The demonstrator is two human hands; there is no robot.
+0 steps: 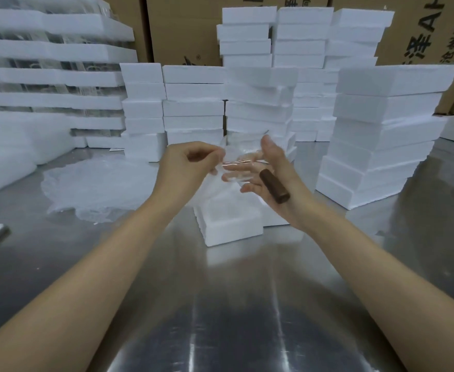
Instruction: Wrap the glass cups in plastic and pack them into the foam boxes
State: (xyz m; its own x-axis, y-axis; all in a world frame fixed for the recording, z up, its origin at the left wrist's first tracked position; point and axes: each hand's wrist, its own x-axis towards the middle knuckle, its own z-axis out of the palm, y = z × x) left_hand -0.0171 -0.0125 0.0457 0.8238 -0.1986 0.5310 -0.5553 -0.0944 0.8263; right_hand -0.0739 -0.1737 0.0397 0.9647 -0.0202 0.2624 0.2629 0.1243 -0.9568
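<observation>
Wrapping is the step in hand here, not packing yet. The glass cup (240, 159) is up in the air over the middle of the table (220, 304). It lies on the right hand (277, 178), whose fingers are stretched out nearly flat under it with the thumb sticking up. The cup's brown handle (274, 186) lies across that palm. The left hand (191, 165) is curled, thumb and fingers pinching an edge of thin plastic (207, 189) right at the cup's left side, and the rest of the sheet hangs down below. I can't tell how much of the cup is covered (clear on clear, good luck).

My guess for the next move: pull the plastic around the cup and over the handle, tuck the loose end, then lower it into the open foam box (231, 229) sitting directly under the hands. That probably calls for a firmer hold from the right hand, since the cup only rests on it.

Containers: that open box looks empty, just a white hollow. Behind it and off to the right stand stacks of foam boxes (381, 130), all closed, so contents unknown. A heap of plastic (94, 189) lies on the table to the left, and cardboard cartons (183, 30) line the far wall.
</observation>
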